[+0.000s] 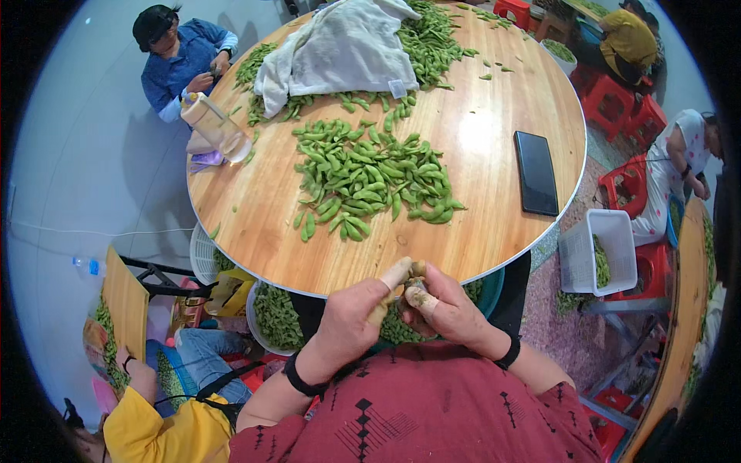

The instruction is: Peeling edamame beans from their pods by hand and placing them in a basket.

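Observation:
My left hand (354, 309) and my right hand (457, 309) meet over the near edge of the round wooden table (486, 243). Their thumbs and fingertips are pinched together, with pale, stained covers on several digits. Something small may lie between the tips, but the fingers hide it. Ahead of them a loose heap of green soybean pods (370, 173) spreads over the wood. Below my hands, partly covered by them, a tub of shelled green beans (399, 327) shows under the table's edge.
A white cloth (347, 55) covers part of a larger pod pile (431, 46). A bottle (217, 127) stands left; a smartphone (536, 173) lies right. White basins (275, 318) and a white basket (599, 252) hold green beans or pods. Several people sit around, one in blue (182, 63) across the table.

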A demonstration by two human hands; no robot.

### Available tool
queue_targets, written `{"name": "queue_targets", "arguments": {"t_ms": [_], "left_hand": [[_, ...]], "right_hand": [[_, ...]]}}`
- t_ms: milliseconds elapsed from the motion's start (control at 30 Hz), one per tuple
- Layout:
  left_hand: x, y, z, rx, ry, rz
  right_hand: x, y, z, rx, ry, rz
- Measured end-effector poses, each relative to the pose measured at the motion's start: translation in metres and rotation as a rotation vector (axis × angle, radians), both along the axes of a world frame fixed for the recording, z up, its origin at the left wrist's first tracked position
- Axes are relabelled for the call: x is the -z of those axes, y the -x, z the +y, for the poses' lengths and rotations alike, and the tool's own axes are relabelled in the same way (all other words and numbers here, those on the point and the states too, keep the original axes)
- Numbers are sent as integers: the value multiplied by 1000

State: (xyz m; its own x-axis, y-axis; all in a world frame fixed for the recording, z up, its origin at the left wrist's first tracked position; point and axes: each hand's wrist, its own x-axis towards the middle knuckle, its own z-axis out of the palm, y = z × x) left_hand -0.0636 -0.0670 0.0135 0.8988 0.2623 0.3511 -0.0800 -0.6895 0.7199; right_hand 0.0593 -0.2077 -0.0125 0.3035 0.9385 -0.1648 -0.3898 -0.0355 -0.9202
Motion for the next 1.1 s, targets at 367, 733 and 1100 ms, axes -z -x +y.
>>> {"name": "queue_targets", "arguments": {"t_ms": [367,733,1100], "left_hand": [[9,7,-4,-39,847,252],[15,4,-2,-158,890,303],[7,6,-18,-69,203,86]], "right_hand": [[-1,-3,-4,-67,74,660],[3,6,-8,54,151,-187],[-2,-5,-12,253,4,-747]]}}
